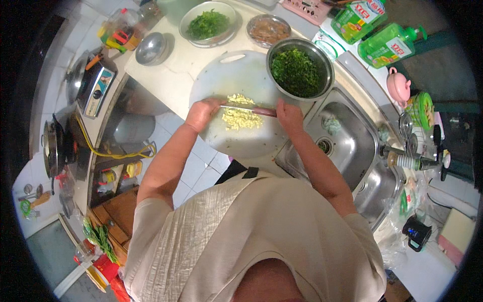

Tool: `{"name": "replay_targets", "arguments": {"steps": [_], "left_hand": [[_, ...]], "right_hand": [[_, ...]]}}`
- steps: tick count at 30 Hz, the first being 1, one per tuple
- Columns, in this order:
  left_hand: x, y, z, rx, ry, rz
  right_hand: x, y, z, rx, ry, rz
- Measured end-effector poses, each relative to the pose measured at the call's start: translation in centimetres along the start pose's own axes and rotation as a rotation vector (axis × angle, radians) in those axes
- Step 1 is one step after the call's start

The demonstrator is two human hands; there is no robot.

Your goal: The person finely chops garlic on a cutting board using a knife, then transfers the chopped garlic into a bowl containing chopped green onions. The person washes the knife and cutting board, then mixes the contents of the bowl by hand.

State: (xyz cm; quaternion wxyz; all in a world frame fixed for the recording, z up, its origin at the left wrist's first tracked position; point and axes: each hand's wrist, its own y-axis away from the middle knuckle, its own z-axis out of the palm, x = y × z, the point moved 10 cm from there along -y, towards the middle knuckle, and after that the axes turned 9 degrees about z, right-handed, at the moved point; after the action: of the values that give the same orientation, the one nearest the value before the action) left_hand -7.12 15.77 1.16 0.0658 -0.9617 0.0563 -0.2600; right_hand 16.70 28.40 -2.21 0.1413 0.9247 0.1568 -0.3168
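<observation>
A kitchen knife (241,107) lies crosswise over finely chopped pale yellow pieces (242,119), perhaps garlic or ginger, on a round plastic cutting board (215,81). My left hand (203,114) grips the tip end of the blade. Around the dark reddish handle, my right hand (289,115) is closed. Some chopped pieces show on both sides of the blade. Just beyond my right hand, a steel bowl (327,81) of chopped dark greens (296,71) overlaps the board's edge. A white bowl (185,28) of greens stands behind the board.
A covered dish of brown food (268,31) and an upturned metal bowl (151,49) stand on the counter. The steel double sink (349,132) is at the right, with green pump bottles (386,45) behind it. A gas stove (100,90) is at the left.
</observation>
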Motion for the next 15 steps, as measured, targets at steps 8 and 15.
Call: {"name": "replay_targets", "arguments": {"steps": [8, 15], "left_hand": [[0.4, -0.8, -0.5, -0.181, -0.072, -0.009], [1.2, -0.6, -1.0, -0.068, -0.055, 0.001]], "right_hand": [[-0.5, 1.9, -0.2, 0.032, -0.092, -0.049], [-0.2, 1.5, -0.6, 0.123, -0.039, -0.134]]}}
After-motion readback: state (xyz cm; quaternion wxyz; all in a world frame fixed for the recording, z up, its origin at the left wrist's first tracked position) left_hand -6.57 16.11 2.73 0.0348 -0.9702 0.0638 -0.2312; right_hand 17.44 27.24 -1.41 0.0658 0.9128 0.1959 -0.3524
